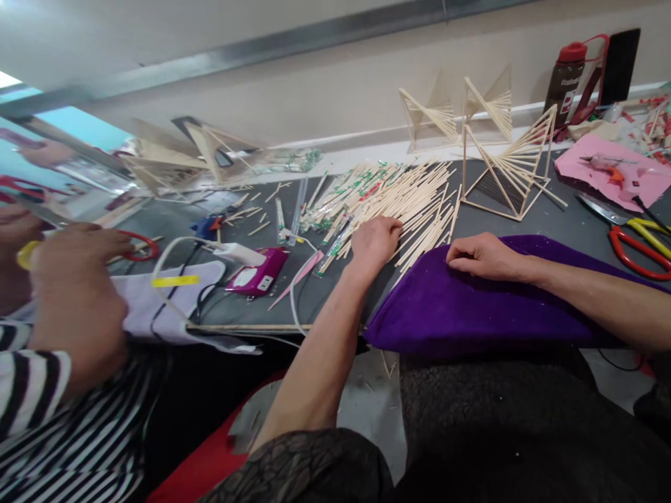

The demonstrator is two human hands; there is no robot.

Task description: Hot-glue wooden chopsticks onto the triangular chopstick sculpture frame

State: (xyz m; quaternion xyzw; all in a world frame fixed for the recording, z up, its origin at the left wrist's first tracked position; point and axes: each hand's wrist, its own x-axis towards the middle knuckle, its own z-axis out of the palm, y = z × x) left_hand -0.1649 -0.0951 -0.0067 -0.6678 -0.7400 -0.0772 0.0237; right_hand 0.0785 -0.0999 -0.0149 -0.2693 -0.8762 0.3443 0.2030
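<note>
Nearest item: a purple cloth (419, 318) overhangs the near edge of the desk (569, 223). On it rests the right hand (482, 256), fingers curled; whether its grip contains anything cannot be told. Slightly farther, the left hand (376, 241) lies at the near side of the heap of thin wooden sticks (416, 192), around mid-desk; its grip is bent inward (contents, if any, hidden by the fingers). Step in hand, as judged: selecting sticks from the heap. The next move appears to call for a light pinch on one stick, drawn clear without dragging its neighbours. Right of the heap stands a stick frame (506, 171); toward the far right corner, a glue gun (611, 171). Two similar frames (440, 120) stand along the far edge.
</note>
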